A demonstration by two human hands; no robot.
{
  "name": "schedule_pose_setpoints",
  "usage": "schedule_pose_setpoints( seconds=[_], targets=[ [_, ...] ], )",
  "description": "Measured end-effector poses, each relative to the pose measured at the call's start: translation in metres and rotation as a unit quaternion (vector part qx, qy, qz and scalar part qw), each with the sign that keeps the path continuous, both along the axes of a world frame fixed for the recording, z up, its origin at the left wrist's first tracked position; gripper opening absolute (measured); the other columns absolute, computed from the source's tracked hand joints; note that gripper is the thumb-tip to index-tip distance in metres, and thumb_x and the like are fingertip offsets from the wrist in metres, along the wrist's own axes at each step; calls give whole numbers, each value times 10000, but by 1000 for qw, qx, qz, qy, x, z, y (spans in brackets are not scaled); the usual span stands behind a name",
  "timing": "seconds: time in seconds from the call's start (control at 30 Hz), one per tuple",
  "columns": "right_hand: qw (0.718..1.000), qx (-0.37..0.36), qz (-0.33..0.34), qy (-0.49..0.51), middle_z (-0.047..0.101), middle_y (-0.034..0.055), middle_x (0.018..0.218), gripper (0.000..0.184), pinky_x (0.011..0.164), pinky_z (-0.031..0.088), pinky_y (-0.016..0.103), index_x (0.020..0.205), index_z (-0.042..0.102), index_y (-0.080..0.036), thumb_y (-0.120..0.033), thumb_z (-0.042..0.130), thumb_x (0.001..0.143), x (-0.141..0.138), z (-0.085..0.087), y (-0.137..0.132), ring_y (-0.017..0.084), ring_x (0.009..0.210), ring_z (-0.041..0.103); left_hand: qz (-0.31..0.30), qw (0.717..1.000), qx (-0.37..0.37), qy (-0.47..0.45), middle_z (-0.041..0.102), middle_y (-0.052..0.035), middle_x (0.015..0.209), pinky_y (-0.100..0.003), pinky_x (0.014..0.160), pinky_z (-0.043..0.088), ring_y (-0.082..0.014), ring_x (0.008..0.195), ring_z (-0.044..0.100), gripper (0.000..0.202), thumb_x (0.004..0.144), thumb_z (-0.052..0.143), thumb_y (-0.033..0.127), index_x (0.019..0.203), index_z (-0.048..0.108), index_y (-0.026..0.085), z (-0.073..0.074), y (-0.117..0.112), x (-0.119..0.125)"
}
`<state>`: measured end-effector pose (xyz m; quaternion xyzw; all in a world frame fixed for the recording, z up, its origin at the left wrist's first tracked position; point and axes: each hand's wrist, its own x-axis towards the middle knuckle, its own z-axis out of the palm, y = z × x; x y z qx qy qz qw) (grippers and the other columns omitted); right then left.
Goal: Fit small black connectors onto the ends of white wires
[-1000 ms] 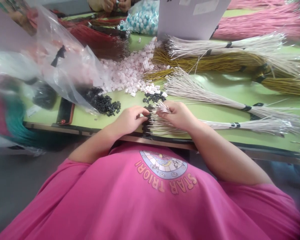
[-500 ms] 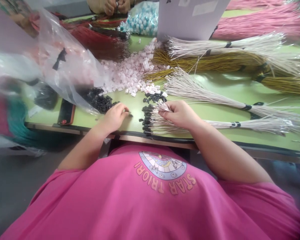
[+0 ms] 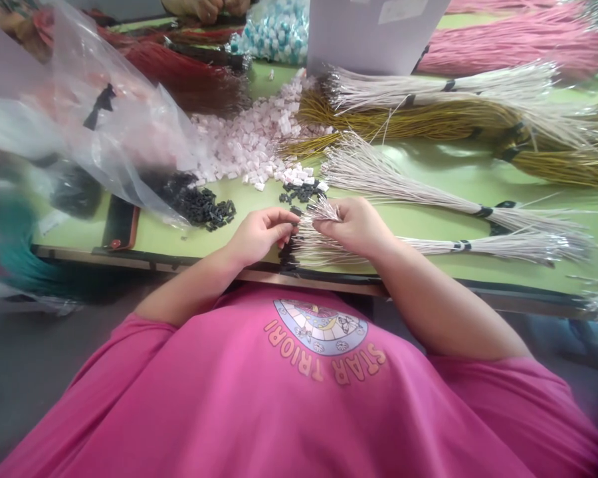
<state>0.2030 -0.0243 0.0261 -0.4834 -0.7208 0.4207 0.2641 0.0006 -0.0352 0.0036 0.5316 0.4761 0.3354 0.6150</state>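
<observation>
right of the black pile lies the white wire bundle, some of its wires grasped in our right hand. our left hand is at the bundle's pile-side end; we cannot tell whether it grips anything.

Relocated within the last half-second: left hand, from beside heap of black pieces to black-capped ends of white wires.

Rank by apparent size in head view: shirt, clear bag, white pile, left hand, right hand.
1. Shirt
2. Clear bag
3. White pile
4. Left hand, right hand: too alike to rank
</observation>
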Motion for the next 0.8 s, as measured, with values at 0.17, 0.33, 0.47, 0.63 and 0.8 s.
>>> schedule_pose_setpoints(
  seconds=[0.17,0.33,0.47,0.63,0.8],
  targets=[
    [1000,-12,2,-10,334,-40,551,239,528,236,240,549,398,-173,-293,507,725,-3,-2,-1,75,547,305,2,1000,30,7,652,-17,739,-195,526,460,-56,530,523,156,764,632,216,903,659,150,-3,0,-1],
    [999,-7,-1,-36,331,-38,544,254,523,230,240,541,389,-172,-303,502,727,-5,-3,0,76,547,304,12,998,53,42,634,-3,684,-207,525,468,-68,523,530,161,762,634,229,902,668,157,-3,0,0],
    [998,-13,3,-54,332,-35,544,253,529,226,244,541,394,-170,-307,488,731,-6,-2,1,79,552,307,8,994,80,76,624,8,646,-215,538,474,-75,529,539,159,754,643,230,893,685,166,-2,-1,1],
    [999,-23,19,-45,329,-37,547,246,533,214,252,546,392,-171,-304,474,737,-7,-2,1,78,548,294,5,981,159,115,675,-8,724,-239,606,493,-93,591,579,160,747,657,240,880,716,174,-3,-3,4],
    [999,-34,26,-33,340,-37,555,242,538,222,247,556,405,-169,-305,486,738,-7,-5,1,79,558,307,9,975,182,123,691,-16,704,-248,616,498,-111,604,602,180,742,672,281,868,731,168,-9,0,6]
  ],
)
